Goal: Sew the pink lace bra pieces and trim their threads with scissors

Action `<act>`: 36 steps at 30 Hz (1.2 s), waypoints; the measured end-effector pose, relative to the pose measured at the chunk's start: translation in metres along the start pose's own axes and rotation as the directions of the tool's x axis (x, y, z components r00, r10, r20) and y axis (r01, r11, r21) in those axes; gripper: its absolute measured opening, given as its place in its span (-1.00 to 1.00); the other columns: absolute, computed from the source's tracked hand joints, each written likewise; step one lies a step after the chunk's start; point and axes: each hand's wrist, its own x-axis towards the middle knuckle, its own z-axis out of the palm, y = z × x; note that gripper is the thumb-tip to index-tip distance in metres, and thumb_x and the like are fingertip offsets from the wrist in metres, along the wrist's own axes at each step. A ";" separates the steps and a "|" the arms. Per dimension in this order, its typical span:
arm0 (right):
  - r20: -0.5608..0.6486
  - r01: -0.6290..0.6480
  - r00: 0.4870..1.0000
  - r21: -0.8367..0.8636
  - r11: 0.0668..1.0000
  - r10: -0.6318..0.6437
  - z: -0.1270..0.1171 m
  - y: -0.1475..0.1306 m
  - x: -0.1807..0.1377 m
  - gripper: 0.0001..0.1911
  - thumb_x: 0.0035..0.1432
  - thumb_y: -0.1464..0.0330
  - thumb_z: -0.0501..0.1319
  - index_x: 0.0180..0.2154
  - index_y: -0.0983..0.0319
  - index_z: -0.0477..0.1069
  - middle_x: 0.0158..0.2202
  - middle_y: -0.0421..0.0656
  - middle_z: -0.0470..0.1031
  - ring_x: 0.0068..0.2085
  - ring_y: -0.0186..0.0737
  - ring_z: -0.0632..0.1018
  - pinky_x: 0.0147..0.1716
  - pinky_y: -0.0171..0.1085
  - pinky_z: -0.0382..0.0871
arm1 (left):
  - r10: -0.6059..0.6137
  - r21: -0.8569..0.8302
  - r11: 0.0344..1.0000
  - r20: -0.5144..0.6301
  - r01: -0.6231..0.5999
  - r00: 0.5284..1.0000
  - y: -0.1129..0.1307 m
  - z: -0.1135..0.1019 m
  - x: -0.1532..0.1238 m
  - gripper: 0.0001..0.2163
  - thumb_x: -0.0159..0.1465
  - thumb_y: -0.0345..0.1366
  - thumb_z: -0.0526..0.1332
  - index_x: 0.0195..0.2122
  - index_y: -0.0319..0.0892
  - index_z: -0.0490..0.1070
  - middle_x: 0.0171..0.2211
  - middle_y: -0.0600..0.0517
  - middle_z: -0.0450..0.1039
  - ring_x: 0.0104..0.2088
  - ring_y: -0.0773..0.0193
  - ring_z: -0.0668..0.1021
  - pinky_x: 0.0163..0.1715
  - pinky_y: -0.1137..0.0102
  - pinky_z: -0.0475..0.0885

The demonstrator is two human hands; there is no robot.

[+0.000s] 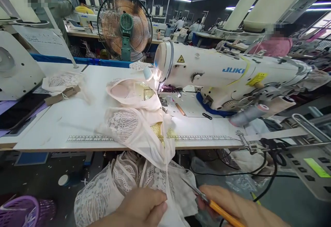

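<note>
Lying at far left, a dark phone [22,113] sits above and behind a purple basket [48,210], with a loose lace cup [64,79] on the white table [85,113] beyond it. Next along, a pile of lace pieces [99,187] bunches below the table edge; the fabric looks light and limp, its openwork likely the easiest part to snag. Above the pile, the cream bra [124,125] lies partly on the table and sags over its front edge; its cups look soft but shaped, best lifted by the smooth borders instead of the lace. Your left hand [144,204], thumb against finger, pinches a narrow pale strip [167,182] that hangs from the bra; it should be feather-light, perhaps stretchy, and a flat pinch near the end suits it. The bra's far cup reaches the lit needle area of the sewing machine [201,59]. At right, your right hand [232,199] is closed around an orange-handled tool [222,211], slim and probably light, its pointed metal end angled toward the cloth and the likeliest thing to pierce it.
</note>
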 end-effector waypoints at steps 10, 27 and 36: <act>0.309 0.086 0.951 -0.201 0.976 -0.020 -0.022 -0.016 0.045 -0.60 -0.01 0.12 0.22 -0.59 0.16 0.05 -0.62 -0.37 0.03 -0.61 -0.37 0.06 -0.65 -0.34 -0.13 | -0.080 0.201 0.976 -0.033 0.085 0.996 0.004 0.003 -0.004 -0.75 0.24 -0.27 -0.05 -0.59 -0.13 0.01 -0.62 0.13 0.24 -0.56 0.33 0.37 -0.58 0.49 0.15; -0.050 0.201 0.980 0.241 0.949 -0.194 0.022 -0.012 0.047 -0.45 -0.09 -0.17 0.18 -0.36 0.17 0.23 -0.34 -0.18 0.30 -0.33 -0.16 0.34 -0.34 -0.27 0.23 | 0.087 0.030 0.996 -0.101 -0.084 0.991 -0.003 -0.013 -0.015 -0.63 0.34 -0.18 -0.13 -0.31 -0.16 0.44 -0.38 -0.04 0.42 -0.33 0.23 0.49 -0.33 0.46 0.37; -0.289 0.177 0.951 0.202 0.963 -0.114 0.070 -0.026 0.046 -0.79 -0.01 0.36 0.13 -0.52 0.15 0.05 -0.55 -0.29 0.15 -0.52 -0.30 0.20 -0.55 -0.33 0.12 | 0.063 0.270 0.963 -0.160 -0.018 0.985 0.007 -0.019 -0.018 -0.63 0.34 -0.21 -0.16 -0.29 -0.14 0.43 -0.38 -0.05 0.39 -0.38 0.23 0.50 -0.41 0.44 0.35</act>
